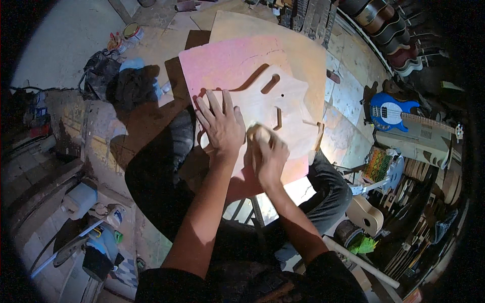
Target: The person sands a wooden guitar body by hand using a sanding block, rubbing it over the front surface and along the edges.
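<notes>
Leaning over the work with knees spread wide, a dark-clad person [242, 283] sits facing a tan board [310, 65], which a pink board [232, 58] partly covers. Away to the right (my eye keeps going to it) shows a bright blue electric bass [394, 111] with a white plate on its front. The pale wooden guitar body [290, 98] lies flat on the pink board, its face cut with two long slots and a small round hole, its right edge reaching over the tan one. On its left part rests the left hand [221, 123], palm down, fingers straight and slightly parted, gripping nothing. Just beside it, lower on the wood, the right hand [270, 154] has its fingers bent and drawn in over a small pale piece [261, 134]; they cover most of it, so I cannot tell what it is.
</notes>
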### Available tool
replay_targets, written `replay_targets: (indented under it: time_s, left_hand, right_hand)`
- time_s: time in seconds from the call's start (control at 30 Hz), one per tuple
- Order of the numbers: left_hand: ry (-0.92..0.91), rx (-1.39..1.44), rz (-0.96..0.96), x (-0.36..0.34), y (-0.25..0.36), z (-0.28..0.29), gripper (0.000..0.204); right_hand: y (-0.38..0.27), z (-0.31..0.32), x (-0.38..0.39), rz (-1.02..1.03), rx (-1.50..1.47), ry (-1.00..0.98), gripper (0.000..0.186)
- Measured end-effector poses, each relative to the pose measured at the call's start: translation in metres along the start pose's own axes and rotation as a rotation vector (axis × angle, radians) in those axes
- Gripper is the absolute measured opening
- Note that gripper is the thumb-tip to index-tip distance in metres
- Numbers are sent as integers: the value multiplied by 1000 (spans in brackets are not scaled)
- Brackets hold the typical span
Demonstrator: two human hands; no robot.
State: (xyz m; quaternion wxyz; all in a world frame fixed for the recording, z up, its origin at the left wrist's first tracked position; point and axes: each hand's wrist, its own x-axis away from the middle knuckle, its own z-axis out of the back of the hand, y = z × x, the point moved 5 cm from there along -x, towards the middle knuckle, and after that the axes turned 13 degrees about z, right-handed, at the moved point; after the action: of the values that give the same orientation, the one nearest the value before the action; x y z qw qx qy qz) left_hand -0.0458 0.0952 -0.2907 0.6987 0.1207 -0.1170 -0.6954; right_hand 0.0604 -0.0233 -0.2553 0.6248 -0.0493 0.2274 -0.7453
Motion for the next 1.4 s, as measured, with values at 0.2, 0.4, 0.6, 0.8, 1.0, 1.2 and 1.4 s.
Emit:
replay_targets:
  time_s: [0.2,0.4,0.6,0.8,1.0,1.2,1.4]
  left_hand:
    - [-62,52,-14,-3,5,1,66]
    - [-58,31,-19,-6,5,-1,68]
    - [-65,46,-16,-3,7,3,68]
    - [-92,45,-3,-4,4,3,66]
    - [-66,51,-8,-5,6,1,66]
    - [-61,50,-23,-2,6,0,67]
    - [-39,29,-21,-4,2,-1,66]
  right_hand:
    - [-1,7,-36,-32,55,46,46]
    - [-1,3,-16,11,44,-16,49]
    - [-4,-4,26,-209,-70,-151,49]
    - [-1,1,-22,-68,52,-24,46]
    - [2,-2,-5,-80,62,-27,45]
    - [3,-4,17,-202,17,-46,44]
    - [-2,1,-39,-110,97,-33,45]
